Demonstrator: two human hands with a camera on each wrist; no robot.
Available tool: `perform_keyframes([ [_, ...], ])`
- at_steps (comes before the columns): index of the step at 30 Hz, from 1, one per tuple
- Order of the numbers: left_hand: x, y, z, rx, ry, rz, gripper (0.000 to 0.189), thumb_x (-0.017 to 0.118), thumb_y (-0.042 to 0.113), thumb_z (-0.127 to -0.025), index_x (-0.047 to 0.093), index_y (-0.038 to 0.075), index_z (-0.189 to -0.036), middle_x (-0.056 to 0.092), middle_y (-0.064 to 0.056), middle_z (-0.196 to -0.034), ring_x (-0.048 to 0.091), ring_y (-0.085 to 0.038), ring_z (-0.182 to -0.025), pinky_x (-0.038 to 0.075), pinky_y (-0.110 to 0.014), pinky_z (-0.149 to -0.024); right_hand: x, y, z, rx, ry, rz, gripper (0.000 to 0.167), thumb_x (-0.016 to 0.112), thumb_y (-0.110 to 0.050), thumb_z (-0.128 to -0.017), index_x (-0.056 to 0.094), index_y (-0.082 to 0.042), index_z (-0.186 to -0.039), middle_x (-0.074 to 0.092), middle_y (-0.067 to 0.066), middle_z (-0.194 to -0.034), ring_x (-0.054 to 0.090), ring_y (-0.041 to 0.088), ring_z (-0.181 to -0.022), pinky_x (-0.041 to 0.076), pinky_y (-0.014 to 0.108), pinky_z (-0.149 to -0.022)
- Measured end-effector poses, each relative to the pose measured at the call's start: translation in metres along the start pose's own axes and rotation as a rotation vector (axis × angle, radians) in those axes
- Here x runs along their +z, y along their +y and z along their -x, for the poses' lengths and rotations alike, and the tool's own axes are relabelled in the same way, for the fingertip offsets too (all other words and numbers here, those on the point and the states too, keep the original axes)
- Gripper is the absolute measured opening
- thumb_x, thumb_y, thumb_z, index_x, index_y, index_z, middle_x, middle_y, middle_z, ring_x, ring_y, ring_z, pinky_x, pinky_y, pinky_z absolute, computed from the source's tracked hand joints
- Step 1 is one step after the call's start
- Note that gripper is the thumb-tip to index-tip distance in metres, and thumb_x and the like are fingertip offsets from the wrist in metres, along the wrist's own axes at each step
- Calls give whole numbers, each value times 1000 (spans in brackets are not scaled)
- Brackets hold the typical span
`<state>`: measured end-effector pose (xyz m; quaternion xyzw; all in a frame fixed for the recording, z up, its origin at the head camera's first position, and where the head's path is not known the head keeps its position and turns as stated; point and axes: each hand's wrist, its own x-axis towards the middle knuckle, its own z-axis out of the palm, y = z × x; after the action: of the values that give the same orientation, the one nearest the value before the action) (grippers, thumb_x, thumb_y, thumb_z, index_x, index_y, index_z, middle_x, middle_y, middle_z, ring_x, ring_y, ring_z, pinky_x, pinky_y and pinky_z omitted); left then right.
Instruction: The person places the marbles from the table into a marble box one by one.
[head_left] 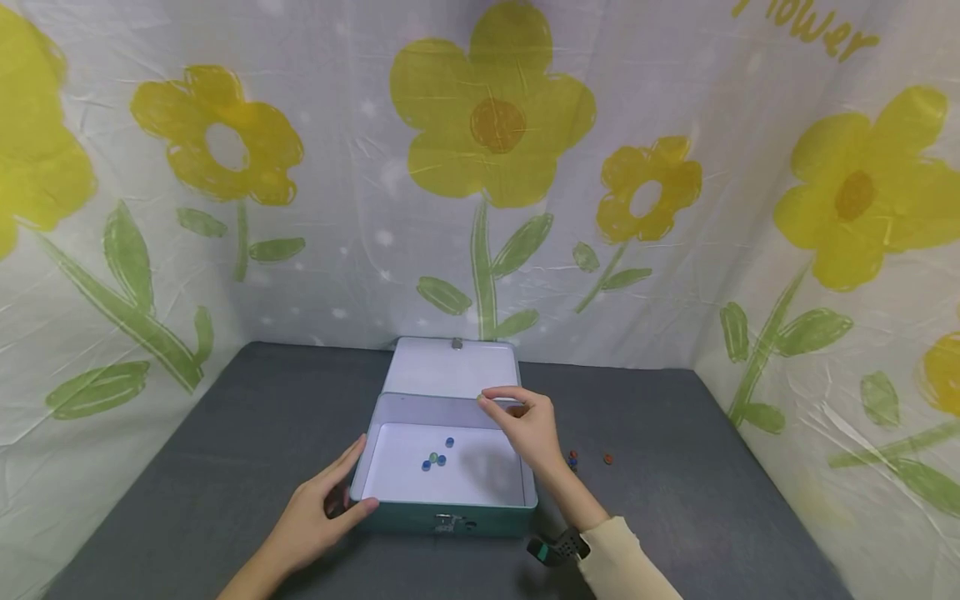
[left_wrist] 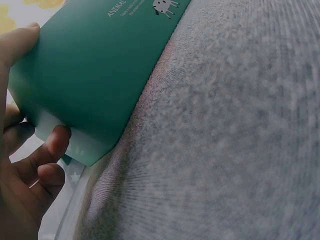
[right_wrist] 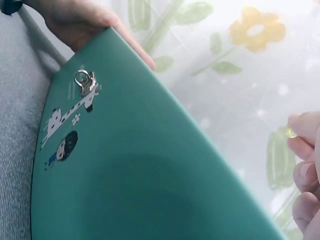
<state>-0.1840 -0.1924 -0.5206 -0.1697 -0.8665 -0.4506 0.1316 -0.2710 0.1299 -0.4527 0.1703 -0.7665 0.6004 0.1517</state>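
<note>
A green tin box (head_left: 450, 518) stands with its lid (head_left: 452, 367) tipped back, showing a white inside. My left hand (head_left: 318, 508) holds the box's front left corner; its thumb lies at the front rim and its fingers at the left side (left_wrist: 37, 170). Above the box's right side, my right hand (head_left: 525, 425) pinches a small yellowish-green glass bead (right_wrist: 291, 132) between thumb and index finger. On the box floor lie a green bead (head_left: 433, 457) and several blue beads (head_left: 450, 442), including one (head_left: 426, 466) nearer the front.
To the right of the box, an orange bead (head_left: 608, 459) lies on the dark grey tabletop (head_left: 675, 517). Red and blue beads (head_left: 573, 457) sit close together beside my right forearm. A metal clasp (right_wrist: 85, 82) sticks out from the box front. A flower-printed curtain (head_left: 337, 250) stands behind the table.
</note>
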Motion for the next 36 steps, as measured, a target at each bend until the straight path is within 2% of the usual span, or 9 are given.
perform_keyframes([
  [5, -1, 1, 0, 0, -2, 3, 81, 85, 29, -92, 46, 15, -162, 49, -18, -161, 47, -2, -73, 44, -23, -59, 7, -3, -3, -18, -16, 31, 12, 83, -17, -94, 85, -11, -105, 81, 8, -101, 29, 3, -42, 29, 23, -46],
  [7, -1, 1, -1, -5, -6, 4, 82, 85, 30, -92, 46, 15, -162, 48, -19, -162, 48, -2, -75, 44, -23, -59, 10, -3, -4, -24, -25, 42, 13, 83, -19, -94, 85, -12, -105, 81, 6, -94, 29, 2, -42, 28, 23, -46],
  [11, -2, 2, -1, -26, -16, -6, 82, 85, 32, -92, 45, 17, -163, 46, -18, -163, 54, -5, -87, 45, -23, -61, 14, -3, -5, -16, -50, 51, 13, 84, -23, -94, 85, -14, -104, 70, 10, -65, 28, 1, -41, 26, 24, -45],
  [14, -1, 2, -1, -27, -15, -15, 83, 85, 34, -92, 45, 18, -163, 46, -17, -163, 54, -6, -89, 45, -23, -62, 16, -3, -5, -2, -80, 63, 12, 83, -24, -95, 85, -15, -103, 67, 18, -62, 27, 0, -41, 25, 23, -45],
  [18, -1, 1, 0, -20, -9, -9, 83, 86, 32, -92, 45, 17, -163, 47, -17, -162, 50, -3, -78, 44, -23, -60, 18, -2, -4, 19, -123, 107, 12, 82, -22, -96, 84, -15, -105, 71, 26, -73, 27, 0, -42, 25, 22, -45],
  [20, -2, 2, 0, -16, -9, -6, 83, 86, 31, -92, 45, 17, -162, 48, -18, -162, 49, -2, -76, 44, -23, -60, 19, -1, -4, 25, -141, 136, 12, 83, -22, -95, 84, -15, -105, 71, 23, -71, 28, 0, -41, 26, 22, -44],
  [26, -2, 2, -1, 4, 0, -6, 82, 86, 30, -91, 46, 15, -162, 48, -20, -161, 48, -1, -74, 44, -23, -60, 21, 0, -5, 4, -201, 201, 11, 83, -20, -94, 85, -14, -103, 79, 10, -85, 31, 1, -42, 27, 22, -43],
  [31, -1, 0, 0, 10, 1, 4, 83, 86, 28, -91, 46, 13, -162, 50, -19, -160, 47, -1, -71, 44, -23, -59, 23, 4, -5, -21, -244, 245, 9, 83, -19, -94, 85, -14, -101, 80, 9, -85, 28, -1, -41, 26, 20, -42],
  [36, 0, 0, 0, 14, 5, 7, 82, 87, 27, -90, 47, 12, -161, 52, -18, -159, 47, -1, -72, 44, -23, -59, 23, 2, -3, -37, -250, 259, 14, 84, -18, -94, 84, -8, -103, 81, 6, -94, 29, -2, -40, 28, 21, -42],
])
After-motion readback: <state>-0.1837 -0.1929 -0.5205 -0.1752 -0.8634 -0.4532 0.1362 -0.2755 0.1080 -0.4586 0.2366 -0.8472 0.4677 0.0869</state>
